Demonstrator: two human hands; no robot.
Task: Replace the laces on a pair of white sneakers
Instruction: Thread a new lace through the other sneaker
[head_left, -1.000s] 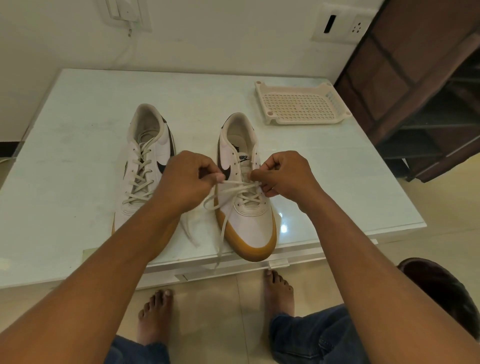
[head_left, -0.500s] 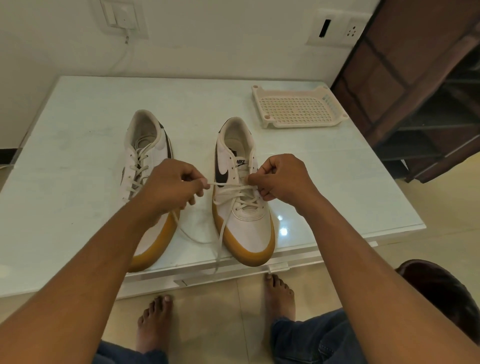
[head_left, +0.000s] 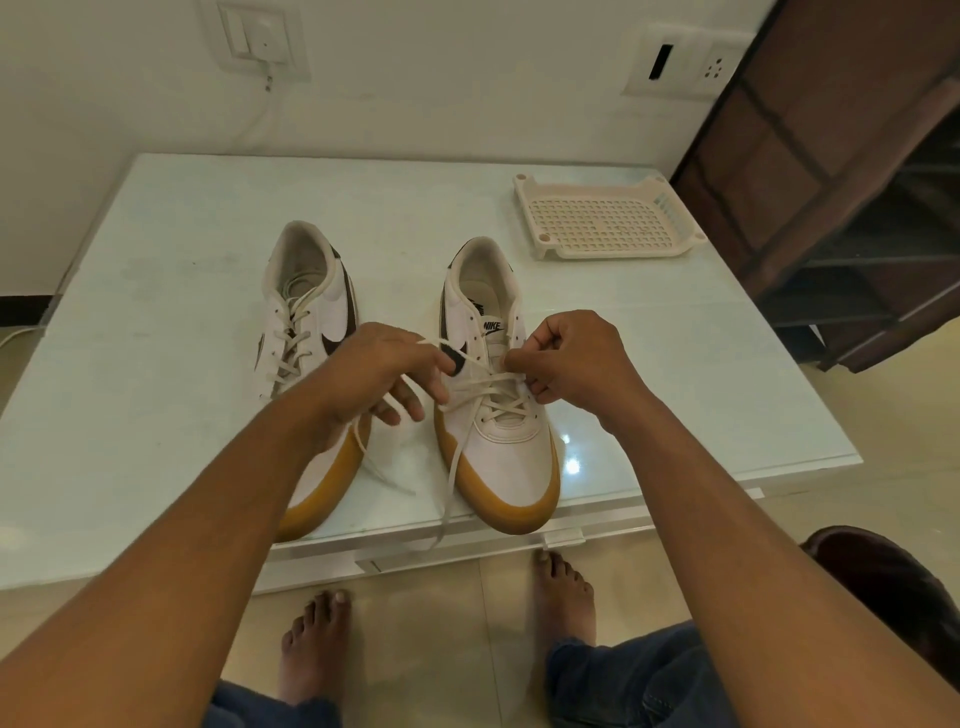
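Two white sneakers with gum soles and dark swooshes stand side by side on the white table (head_left: 156, 322), toes toward me. The left sneaker (head_left: 311, 312) is laced to the top. The right sneaker (head_left: 511, 452) is laced only over its lower eyelets. Its cream lace (head_left: 457, 462) trails over the toe and off the table's front edge. My left hand (head_left: 379, 374) hovers between the shoes and pinches one lace strand between thumb and forefinger, the other fingers hanging loose. My right hand (head_left: 576, 364) pinches the lace at an eyelet on the shoe's right side.
A cream perforated plastic tray (head_left: 608, 223) lies at the table's far right corner. A dark wooden shelf unit (head_left: 857, 208) stands right of the table. The wall is just behind the table. My bare feet (head_left: 563, 592) are on the tiled floor under the front edge.
My left hand, which had drawn the lace out to the left, has come back toward the right sneaker with its lower fingers loosened. My right hand stays at the eyelets.
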